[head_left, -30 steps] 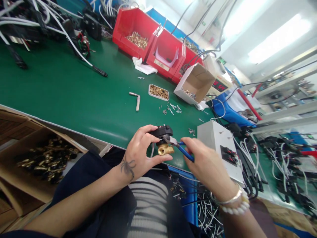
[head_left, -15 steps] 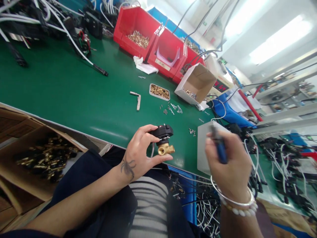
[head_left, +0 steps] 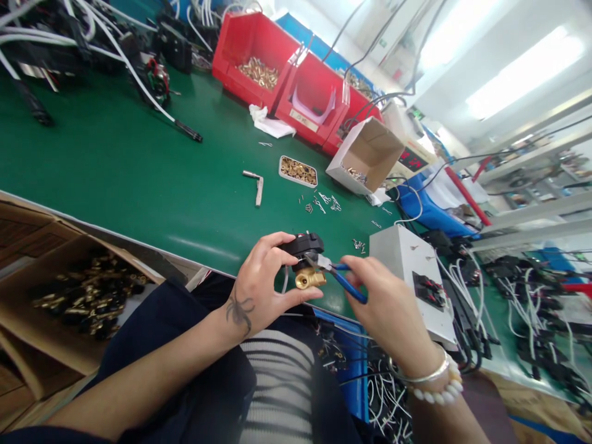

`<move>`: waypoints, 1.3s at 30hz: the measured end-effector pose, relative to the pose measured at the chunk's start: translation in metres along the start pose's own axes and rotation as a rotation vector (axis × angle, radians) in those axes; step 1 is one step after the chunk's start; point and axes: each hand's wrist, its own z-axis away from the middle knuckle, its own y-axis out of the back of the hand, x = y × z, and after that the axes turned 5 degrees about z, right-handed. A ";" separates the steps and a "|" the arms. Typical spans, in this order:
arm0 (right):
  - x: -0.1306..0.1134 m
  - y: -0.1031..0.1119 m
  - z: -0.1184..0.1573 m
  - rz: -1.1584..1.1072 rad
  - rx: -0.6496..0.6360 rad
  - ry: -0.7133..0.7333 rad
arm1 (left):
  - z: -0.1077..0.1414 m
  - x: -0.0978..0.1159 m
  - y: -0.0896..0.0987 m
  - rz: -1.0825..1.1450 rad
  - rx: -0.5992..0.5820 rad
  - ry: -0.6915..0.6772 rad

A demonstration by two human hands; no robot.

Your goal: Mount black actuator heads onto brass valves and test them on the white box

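Valve assembly [head_left: 303, 264], one, black housing [head_left: 301, 245] over brass body [head_left: 309, 279]: held aloft over the near edge of the green table [head_left: 185, 179]. Left hand [head_left: 261, 275]: clamped on the assembly, fingers at the housing, thumb beneath the brass. Pliers [head_left: 341, 280], one pair, blue-handled: nose at the junction of housing and brass; exact bite too small to make out. Right hand [head_left: 386, 302]: wrapped round the handles. Hands apart, linked only through tool and assembly. Risks, by judgement: nose slipping off from a shallow bite, with a scratched housing or nipped left fingertips; assembly twisting in the left hand, from a sideways pull against a fingertip hold. Outward, on the table: loose wire clips [head_left: 333, 202]; small pins [head_left: 359, 247] beside a grey box [head_left: 385, 256]; brass pieces [head_left: 298, 169] in a shallow tray [head_left: 294, 181]; L-shaped tool [head_left: 259, 192]; farther off, red bins [head_left: 231, 52]. Against half a second earlier: right hand and pliers back at the assembly, formerly in front of the grey box; left-hand hold and table items unaltered.
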 end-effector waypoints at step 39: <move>-0.005 -0.005 0.006 -0.054 0.228 -0.108 | 0.001 0.002 0.000 0.040 -0.008 0.036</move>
